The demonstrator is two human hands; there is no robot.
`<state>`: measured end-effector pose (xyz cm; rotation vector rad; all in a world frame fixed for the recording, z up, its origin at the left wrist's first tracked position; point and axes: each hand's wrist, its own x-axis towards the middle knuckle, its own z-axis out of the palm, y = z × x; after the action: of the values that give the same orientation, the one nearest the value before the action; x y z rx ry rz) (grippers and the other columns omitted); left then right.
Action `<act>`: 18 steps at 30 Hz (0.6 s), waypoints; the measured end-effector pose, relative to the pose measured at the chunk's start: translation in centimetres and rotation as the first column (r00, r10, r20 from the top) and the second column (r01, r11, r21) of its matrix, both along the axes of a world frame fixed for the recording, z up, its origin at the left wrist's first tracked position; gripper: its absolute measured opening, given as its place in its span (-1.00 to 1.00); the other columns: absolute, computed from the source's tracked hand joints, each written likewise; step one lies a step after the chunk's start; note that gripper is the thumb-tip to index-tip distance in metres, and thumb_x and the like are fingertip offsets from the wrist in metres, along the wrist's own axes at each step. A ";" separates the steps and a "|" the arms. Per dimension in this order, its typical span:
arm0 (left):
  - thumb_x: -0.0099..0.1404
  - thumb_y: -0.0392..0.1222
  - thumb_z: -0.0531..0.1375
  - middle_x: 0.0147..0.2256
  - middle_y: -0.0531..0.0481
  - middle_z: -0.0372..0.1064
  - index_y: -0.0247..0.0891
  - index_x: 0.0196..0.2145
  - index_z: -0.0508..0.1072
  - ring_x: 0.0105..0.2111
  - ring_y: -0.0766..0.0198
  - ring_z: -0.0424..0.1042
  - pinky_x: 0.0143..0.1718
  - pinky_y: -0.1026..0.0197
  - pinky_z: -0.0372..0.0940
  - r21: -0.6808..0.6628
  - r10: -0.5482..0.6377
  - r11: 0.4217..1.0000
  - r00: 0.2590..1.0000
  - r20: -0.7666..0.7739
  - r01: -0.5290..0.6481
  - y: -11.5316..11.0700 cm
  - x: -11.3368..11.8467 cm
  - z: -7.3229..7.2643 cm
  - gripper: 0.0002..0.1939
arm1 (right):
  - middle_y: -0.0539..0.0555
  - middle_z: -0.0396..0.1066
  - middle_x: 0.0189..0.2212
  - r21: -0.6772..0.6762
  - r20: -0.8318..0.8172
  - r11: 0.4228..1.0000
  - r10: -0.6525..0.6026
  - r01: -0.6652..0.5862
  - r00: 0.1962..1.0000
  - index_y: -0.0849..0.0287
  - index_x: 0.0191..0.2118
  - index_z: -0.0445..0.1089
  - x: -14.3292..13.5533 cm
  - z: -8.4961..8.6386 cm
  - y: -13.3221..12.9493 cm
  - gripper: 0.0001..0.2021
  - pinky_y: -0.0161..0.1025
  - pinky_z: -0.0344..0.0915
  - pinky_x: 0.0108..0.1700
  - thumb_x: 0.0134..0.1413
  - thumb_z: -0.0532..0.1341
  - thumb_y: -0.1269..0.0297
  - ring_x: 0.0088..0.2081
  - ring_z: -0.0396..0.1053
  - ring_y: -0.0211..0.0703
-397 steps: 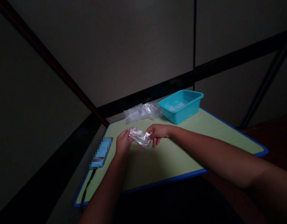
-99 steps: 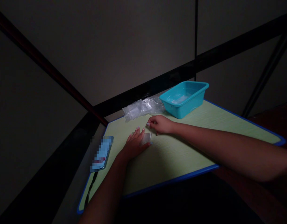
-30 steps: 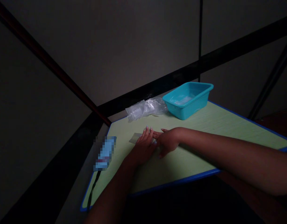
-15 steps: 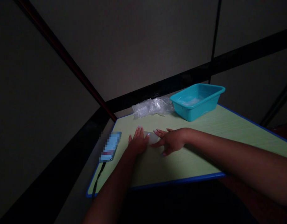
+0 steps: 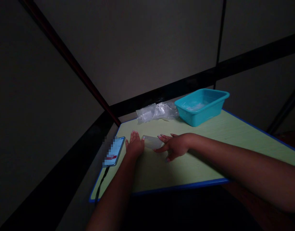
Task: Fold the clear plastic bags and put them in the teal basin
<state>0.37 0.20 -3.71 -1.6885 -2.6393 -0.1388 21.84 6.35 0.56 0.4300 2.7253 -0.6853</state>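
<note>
A small translucent whitish sheet (image 5: 152,142), perhaps plastic, lies flat on the pale green table (image 5: 176,173) between my two hands. My left hand (image 5: 135,145) rests at its left end, fingers spread on the tabletop and the thumb at the sheet's edge. At the right end is my right hand (image 5: 175,146), its fingers apart and the fingertips touching or just over the sheet. Part of the sheet's right end is hidden under these fingers.
Crumpled clear plastic bags (image 5: 158,112) lie at the table's back edge. Beside them on the right stands a turquoise basin (image 5: 201,112) with clear plastic inside. A phone (image 5: 114,151) with a black strap lies at the left edge. A wall rises behind.
My left hand has slid left, toward the phone, and more of the translucent sheet now shows. The right hand has stayed nearly in place.
</note>
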 end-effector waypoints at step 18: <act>0.41 -0.01 -0.27 0.35 -0.20 -0.32 -0.33 0.32 -0.12 0.34 0.11 -0.28 0.25 -0.17 -0.16 -0.133 -0.445 0.879 0.889 0.109 0.457 -0.2 1.3 0.1 -0.39 | 0.17 -0.37 0.37 0.022 -0.026 1.000 0.018 -0.017 1.000 -0.12 0.27 0.08 -0.3 -0.5 0.3 -0.24 0.35 -0.37 0.21 -0.08 0.34 0.05 0.33 -0.52 0.25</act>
<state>1.64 -0.01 -3.62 -2.3733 -2.2984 0.0063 21.59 6.66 0.06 0.4045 2.7604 -0.6613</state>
